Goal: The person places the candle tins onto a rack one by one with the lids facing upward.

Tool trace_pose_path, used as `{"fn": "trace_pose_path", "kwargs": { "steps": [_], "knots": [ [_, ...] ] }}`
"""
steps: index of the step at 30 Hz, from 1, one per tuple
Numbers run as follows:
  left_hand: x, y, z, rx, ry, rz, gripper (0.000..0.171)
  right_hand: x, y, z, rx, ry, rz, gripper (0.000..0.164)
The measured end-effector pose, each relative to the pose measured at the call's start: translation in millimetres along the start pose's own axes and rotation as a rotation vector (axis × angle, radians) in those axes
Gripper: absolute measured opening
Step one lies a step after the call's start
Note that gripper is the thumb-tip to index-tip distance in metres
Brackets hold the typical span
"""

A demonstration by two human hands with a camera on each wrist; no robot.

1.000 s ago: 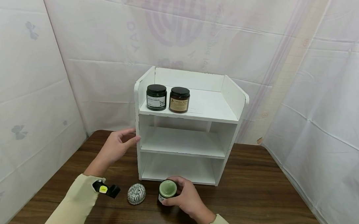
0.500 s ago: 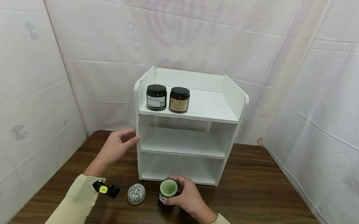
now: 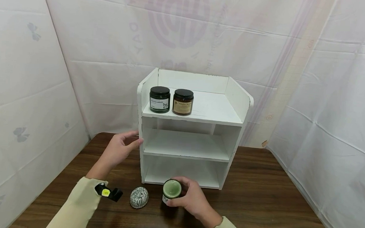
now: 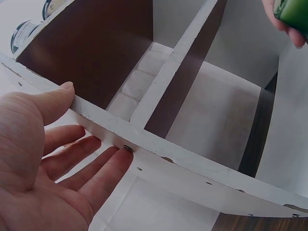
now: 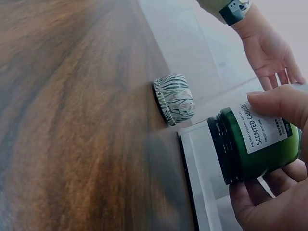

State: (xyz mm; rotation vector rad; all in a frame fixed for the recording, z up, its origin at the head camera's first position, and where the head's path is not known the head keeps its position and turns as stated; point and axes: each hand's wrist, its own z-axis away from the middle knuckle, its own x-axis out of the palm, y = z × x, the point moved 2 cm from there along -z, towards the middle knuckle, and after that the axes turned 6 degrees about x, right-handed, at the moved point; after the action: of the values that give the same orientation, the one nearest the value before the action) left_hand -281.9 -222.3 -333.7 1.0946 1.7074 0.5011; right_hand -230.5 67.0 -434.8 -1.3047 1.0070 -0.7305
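Observation:
My right hand grips a green glass candle jar close in front of the shelf's bottom. The jar is upside down, its pale green base up; in the right wrist view its black lid faces the table and its white label reads "Scented Candles". Thumb and fingers lie on opposite sides of the glass. My left hand is at the left side panel of the white shelf unit. In the left wrist view the thumb rests at the front edge, the fairly straight fingers against the outer face.
A leaf-patterned round tin stands on the wooden table, left of the jar. On the shelf unit's top stand a dark green candle jar and an amber candle jar, both black-lidded. White sheets hang behind and at both sides.
My right hand and the green candle jar have shifted slightly away from me, toward the shelf. The left hand stays at the side panel.

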Motion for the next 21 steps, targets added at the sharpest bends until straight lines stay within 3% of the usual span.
{"fn": "trace_pose_path", "kwargs": {
  "steps": [21],
  "knots": [
    [-0.5, 2.6, 1.2, 0.005, -0.002, 0.006, 0.06, -5.1, -8.1, 2.7, -0.061, 0.072, -0.058, 0.064]
  ]
}}
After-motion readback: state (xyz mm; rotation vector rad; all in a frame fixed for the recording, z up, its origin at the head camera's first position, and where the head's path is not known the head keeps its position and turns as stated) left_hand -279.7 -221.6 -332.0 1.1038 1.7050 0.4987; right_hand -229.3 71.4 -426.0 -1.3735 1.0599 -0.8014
